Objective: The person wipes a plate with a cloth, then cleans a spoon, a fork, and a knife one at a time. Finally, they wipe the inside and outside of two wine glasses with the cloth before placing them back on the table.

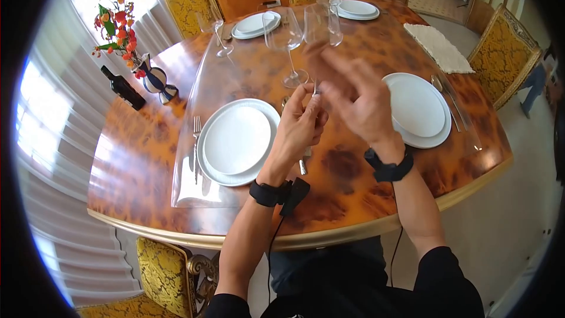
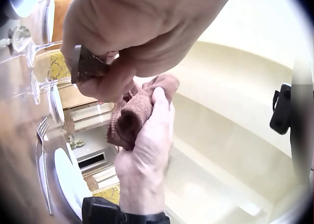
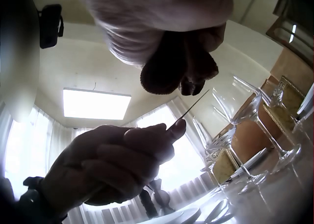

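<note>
My left hand (image 1: 299, 126) pinches a slim metal piece of cutlery, which looks like a table knife (image 1: 317, 87), upright above the table. In the right wrist view its thin end (image 3: 196, 103) sticks out past the thumb; in the left wrist view a flat metal end (image 2: 84, 64) shows beside the fingers. Close to it, my right hand (image 1: 365, 106) grips a folded brown cloth (image 2: 135, 111), blurred in the head view. The cloth is bunched between fingers and thumb, apart from the thin end in the right wrist view. White stacked plates (image 1: 238, 140) lie left of the hands.
Wine glasses (image 1: 292, 76) stand just beyond the hands. More stacked plates (image 1: 416, 109) are at the right, with a spoon (image 1: 436, 83) beside them. A fork (image 1: 196, 129) lies at the left. Further left stand a dark bottle (image 1: 123, 89) and a flower vase (image 1: 158, 82).
</note>
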A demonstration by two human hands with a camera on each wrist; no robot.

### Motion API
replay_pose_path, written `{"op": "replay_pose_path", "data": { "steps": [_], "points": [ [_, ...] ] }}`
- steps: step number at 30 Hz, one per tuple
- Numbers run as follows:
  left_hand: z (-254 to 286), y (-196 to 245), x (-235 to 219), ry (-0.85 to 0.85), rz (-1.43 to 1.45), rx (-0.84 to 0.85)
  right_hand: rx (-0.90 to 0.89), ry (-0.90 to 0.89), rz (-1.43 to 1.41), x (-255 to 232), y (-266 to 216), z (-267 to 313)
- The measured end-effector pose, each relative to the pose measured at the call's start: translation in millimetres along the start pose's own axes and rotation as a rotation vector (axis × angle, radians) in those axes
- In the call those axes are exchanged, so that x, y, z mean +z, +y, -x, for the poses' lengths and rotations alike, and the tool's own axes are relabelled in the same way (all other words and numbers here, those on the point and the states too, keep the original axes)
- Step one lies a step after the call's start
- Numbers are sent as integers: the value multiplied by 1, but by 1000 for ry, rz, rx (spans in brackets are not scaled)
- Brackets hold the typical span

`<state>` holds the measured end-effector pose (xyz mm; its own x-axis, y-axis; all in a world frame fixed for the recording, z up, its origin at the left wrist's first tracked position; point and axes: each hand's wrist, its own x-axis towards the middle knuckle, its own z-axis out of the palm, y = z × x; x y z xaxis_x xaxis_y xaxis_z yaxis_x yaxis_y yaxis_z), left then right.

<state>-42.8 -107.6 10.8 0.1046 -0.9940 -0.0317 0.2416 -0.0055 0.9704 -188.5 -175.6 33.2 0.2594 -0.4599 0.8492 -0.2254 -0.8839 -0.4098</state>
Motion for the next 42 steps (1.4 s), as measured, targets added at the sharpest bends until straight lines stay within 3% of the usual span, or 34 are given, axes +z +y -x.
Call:
{"op": "replay_pose_path", "data": {
  "steps": [3, 8, 12, 15, 17, 19, 22, 23, 27, 29, 32, 35, 37, 38, 42],
  "points": [
    [-4, -5, 2, -35, -3, 41, -57, -161, 274, 10, -2, 8],
    [8, -13, 2, -120, -85, 8, 158, 7, 426, -5, 27, -8],
    [7, -16, 1, -60, -92, 73, 10, -129, 381, 4, 5, 3],
    [9, -10, -11, -79, -21, 4, 74, -141, 377, 14, 8, -7],
    [13, -13, -15, -125, 64, -42, 192, -40, 282, 12, 45, -24],
    [8, -15, -14, -178, 181, -34, 443, -3, -365, 10, 74, -29],
    [6, -15, -14, -238, 293, 4, 951, -68, -1122, 8, 18, -6],
    [6, -19, -12, -215, 271, 20, 1016, -230, -1128, 11, 22, 10],
    [5, -24, -10, -153, 185, 17, 858, -126, -973, 32, 7, 30],
    [6, -25, -8, -163, 188, -3, 872, -135, -893, 27, 10, 24],
    [8, -31, -1, -220, 310, -27, 813, -102, -988, 24, 15, 10],
    [13, -29, 3, -198, 104, -31, 944, 23, -965, 7, 34, -14],
    [11, -35, 4, -228, 40, 16, 794, 85, -964, -5, 47, -37],
    [10, -38, 4, -239, 9, 43, 674, 229, -886, 1, 38, -48],
    [14, -36, 6, -75, 25, 31, 414, 174, -519, -11, 35, -47]
  ]
}}
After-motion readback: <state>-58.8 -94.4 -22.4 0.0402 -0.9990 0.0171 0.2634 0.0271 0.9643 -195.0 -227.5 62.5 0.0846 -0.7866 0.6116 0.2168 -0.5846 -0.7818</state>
